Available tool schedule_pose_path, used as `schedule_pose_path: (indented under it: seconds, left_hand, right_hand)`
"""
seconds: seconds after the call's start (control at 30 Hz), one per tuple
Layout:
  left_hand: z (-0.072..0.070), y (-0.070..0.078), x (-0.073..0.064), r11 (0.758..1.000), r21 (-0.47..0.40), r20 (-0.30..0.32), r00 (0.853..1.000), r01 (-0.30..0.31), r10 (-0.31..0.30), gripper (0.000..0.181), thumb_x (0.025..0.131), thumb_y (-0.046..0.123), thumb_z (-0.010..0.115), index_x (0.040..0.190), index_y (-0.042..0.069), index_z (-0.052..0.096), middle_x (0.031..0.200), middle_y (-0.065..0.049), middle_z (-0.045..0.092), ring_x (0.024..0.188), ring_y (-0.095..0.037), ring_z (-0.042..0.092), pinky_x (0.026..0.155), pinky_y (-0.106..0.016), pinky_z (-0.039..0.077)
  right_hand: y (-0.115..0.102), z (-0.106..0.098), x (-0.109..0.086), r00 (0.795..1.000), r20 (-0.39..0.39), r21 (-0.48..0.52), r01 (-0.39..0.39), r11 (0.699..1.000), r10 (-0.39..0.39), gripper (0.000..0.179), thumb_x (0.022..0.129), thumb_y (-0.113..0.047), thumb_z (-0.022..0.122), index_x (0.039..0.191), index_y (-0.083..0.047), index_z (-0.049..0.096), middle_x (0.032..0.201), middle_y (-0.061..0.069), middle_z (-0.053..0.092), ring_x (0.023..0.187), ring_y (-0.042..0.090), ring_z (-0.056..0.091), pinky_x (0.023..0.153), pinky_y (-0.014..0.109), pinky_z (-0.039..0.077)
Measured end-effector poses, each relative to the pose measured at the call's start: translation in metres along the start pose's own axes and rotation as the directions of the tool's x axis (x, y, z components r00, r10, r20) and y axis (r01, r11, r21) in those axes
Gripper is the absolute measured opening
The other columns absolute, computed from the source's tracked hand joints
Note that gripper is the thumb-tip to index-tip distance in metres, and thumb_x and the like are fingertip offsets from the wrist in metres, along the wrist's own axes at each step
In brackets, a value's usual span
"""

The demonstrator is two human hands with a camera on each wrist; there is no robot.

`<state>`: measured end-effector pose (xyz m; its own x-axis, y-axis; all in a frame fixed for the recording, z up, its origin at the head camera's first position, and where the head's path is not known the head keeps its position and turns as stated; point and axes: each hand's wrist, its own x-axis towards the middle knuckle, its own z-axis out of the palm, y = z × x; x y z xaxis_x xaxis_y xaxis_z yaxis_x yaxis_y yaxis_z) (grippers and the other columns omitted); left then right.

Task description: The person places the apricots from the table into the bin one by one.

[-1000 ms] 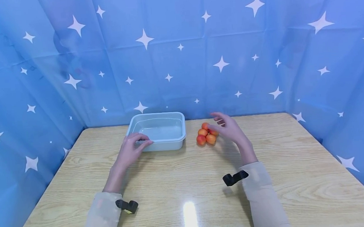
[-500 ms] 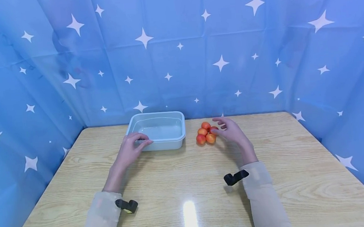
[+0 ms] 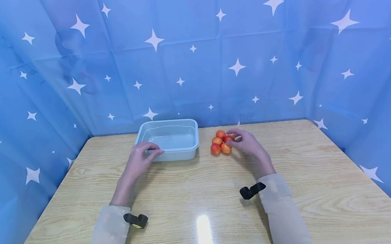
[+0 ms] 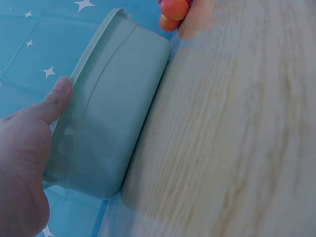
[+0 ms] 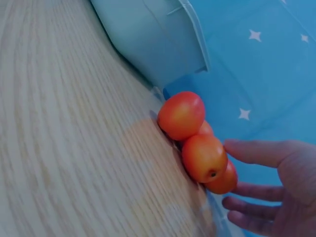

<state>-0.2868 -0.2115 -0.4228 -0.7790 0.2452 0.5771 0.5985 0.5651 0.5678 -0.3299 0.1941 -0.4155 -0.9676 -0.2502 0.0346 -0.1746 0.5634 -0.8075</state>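
Note:
My left hand (image 3: 142,159) pinches the near left rim of a pale blue plastic container (image 3: 180,155), thumb outside the wall and fingers over the edge. In the left wrist view the thumb (image 4: 58,96) lies along that rim. To the container's right, several small round red-orange fruits (image 3: 216,148) sit clustered on the table. My right hand (image 3: 247,143) is at the cluster's right side, thumb and index finger on either side of the rightmost fruit (image 3: 229,138). In the right wrist view that fruit (image 5: 225,181) is partly hidden behind a nearer one (image 5: 203,158); the fingers are spread and fairly straight.
The wooden table (image 3: 173,198) stretches toward me and to both sides. A blue curtain (image 3: 196,88) with white stars hangs behind the table and along its sides. The container stands close to the table's back edge.
My right hand has come down onto the fruits, and its thumb and index finger have drawn closer around the rightmost one. The left hand and the container have stayed in place.

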Motion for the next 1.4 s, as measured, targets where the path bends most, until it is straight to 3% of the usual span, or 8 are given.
schedule_pose_path:
  seconds: [0.33, 0.7, 1.1, 1.4]
  left_hand:
    - [0.0, -0.001, 0.001, 1.0, 0.002, -0.002, 1.0, -0.013, 0.013, 0.01, 0.089, 0.018, 0.079, 0.092, 0.009, 0.075, 0.09, -0.001, 0.072, 0.092, -0.021, 0.065, 0.087, -0.041, 0.049]
    - [-0.001, 0.001, -0.001, 0.999, 0.006, 0.013, 0.999, 0.043, -0.043, 0.01, 0.091, 0.02, 0.077, 0.094, 0.01, 0.075, 0.094, -0.002, 0.072, 0.097, -0.023, 0.064, 0.094, -0.045, 0.043]
    - [-0.001, 0.0, 0.0, 1.0, 0.01, 0.005, 1.0, 0.022, -0.022, 0.009, 0.09, 0.019, 0.078, 0.093, 0.011, 0.075, 0.092, -0.001, 0.072, 0.094, -0.022, 0.064, 0.091, -0.043, 0.045]
    - [-0.001, 0.0, 0.0, 1.0, 0.005, 0.003, 1.0, 0.016, -0.016, 0.008, 0.09, 0.018, 0.079, 0.092, 0.011, 0.075, 0.091, -0.001, 0.072, 0.094, -0.022, 0.064, 0.093, -0.044, 0.043]
  right_hand:
    - [0.004, 0.003, 0.002, 1.0, -0.007, -0.012, -0.001, 1.0, 0.001, 0.045, 0.103, -0.024, 0.061, 0.141, -0.003, 0.054, 0.136, 0.018, 0.058, 0.117, 0.036, 0.055, 0.098, 0.05, 0.044]
    - [0.01, 0.006, 0.004, 1.0, -0.03, -0.001, -0.002, 1.0, 0.002, 0.042, 0.104, -0.018, 0.06, 0.141, -0.001, 0.053, 0.14, 0.02, 0.055, 0.121, 0.036, 0.054, 0.102, 0.05, 0.044]
    - [0.012, 0.005, 0.001, 0.997, -0.065, 0.026, -0.046, 0.999, 0.047, 0.042, 0.101, -0.012, 0.063, 0.14, 0.001, 0.054, 0.141, 0.022, 0.054, 0.126, 0.038, 0.051, 0.105, 0.051, 0.044]
    - [0.015, 0.004, 0.003, 0.996, -0.086, -0.007, -0.024, 1.0, 0.024, 0.035, 0.1, -0.011, 0.064, 0.133, -0.001, 0.059, 0.134, 0.021, 0.058, 0.12, 0.036, 0.053, 0.103, 0.05, 0.044]
